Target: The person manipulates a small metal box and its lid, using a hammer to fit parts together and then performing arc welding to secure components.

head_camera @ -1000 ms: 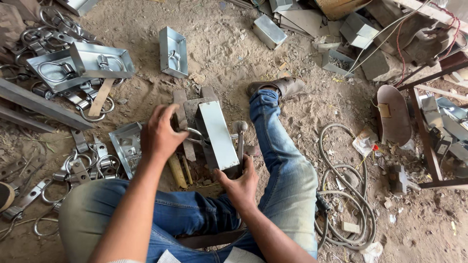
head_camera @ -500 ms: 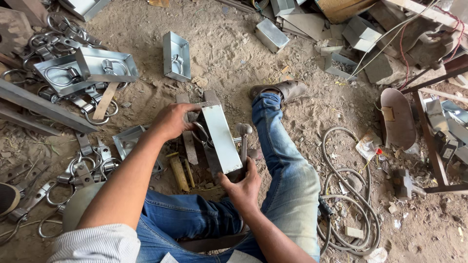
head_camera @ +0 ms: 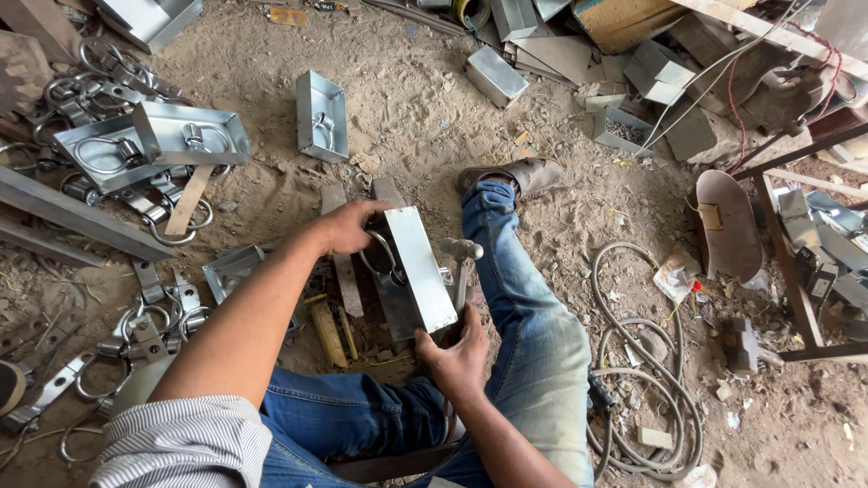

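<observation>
- The metal box [head_camera: 420, 271] was a shallow rectangular tray of shiny galvanised sheet, held tilted up on one long edge between the person's legs, its flat back turned to the right and its open side to the left.
- A steel ring [head_camera: 378, 258] hung on the open side of the box, partly hidden by its rim.
- The left hand [head_camera: 348, 226] gripped the upper far corner of the box, fingers curled over the rim.
- The right hand [head_camera: 457, 354] clasped the near lower end of the box, just above the sandy floor [head_camera: 407, 108].
</observation>
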